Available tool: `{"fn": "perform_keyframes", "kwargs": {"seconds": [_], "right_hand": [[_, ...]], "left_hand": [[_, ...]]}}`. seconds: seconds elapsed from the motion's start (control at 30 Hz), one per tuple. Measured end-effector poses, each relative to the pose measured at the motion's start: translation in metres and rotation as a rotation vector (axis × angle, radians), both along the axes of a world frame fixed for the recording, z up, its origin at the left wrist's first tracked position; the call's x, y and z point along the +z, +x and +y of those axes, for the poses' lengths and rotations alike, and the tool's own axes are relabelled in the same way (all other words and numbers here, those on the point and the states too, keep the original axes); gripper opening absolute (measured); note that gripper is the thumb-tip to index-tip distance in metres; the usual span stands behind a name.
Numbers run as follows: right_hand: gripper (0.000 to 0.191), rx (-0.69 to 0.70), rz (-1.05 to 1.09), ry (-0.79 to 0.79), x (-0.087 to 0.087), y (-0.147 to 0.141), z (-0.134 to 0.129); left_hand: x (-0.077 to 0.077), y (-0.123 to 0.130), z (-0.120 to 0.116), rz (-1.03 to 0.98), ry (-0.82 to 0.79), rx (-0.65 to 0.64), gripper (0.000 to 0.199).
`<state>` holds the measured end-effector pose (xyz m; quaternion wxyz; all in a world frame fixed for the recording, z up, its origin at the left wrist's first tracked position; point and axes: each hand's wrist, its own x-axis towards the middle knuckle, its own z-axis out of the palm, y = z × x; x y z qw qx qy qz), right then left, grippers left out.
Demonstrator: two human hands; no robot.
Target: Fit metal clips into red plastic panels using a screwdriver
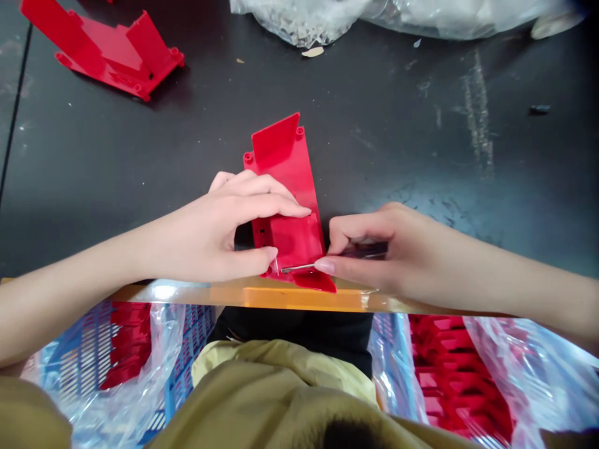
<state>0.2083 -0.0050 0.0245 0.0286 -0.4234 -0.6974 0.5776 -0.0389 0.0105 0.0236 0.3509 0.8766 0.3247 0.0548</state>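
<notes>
A red plastic part (292,181) with upright flaps and small round posts lies at the table's front edge. My left hand (253,215) rests across it and holds it, index finger on its face and thumb near the lower left corner. By that thumb is a small clear piece (275,265), too small to name. My right hand (379,240) is closed around a thin metal tool (302,267), whose tip touches the part's lower end near the clear piece. The tool's handle is mostly hidden in my fingers, so its exact kind is unclear.
Another red plastic part (119,53) sits at the far left of the dark table (397,125). Plastic bags (309,19) lie along the back. Below the orange table edge (299,297), blue crates (84,349) lined with clear plastic hold several red parts (456,374).
</notes>
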Motion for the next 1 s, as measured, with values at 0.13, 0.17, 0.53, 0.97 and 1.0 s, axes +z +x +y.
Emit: {"fn": "perform_keyframes", "kwargs": {"seconds": [0.13,0.17,0.53,0.97,1.0], "right_hand": [[0.031,0.033,0.015,-0.035,0.0,0.002,0.002],[0.031,0.037,0.019,-0.036,-0.001,0.002,0.002],[0.034,0.023,-0.048,-0.066,0.003,0.002,0.004],[0.044,0.115,-0.046,0.182,0.004,-0.002,0.002],[0.045,0.118,-0.05,0.197,0.005,-0.003,0.002]], "left_hand": [[0.002,0.005,0.002,0.031,-0.073,-0.001,0.044],[0.002,0.006,0.002,0.032,-0.069,0.002,0.043],[-0.002,0.004,0.002,0.011,-0.015,0.021,0.038],[0.002,0.013,0.0,0.058,-0.089,0.009,0.035],[0.003,0.013,-0.001,0.06,-0.093,0.005,0.035]]}}
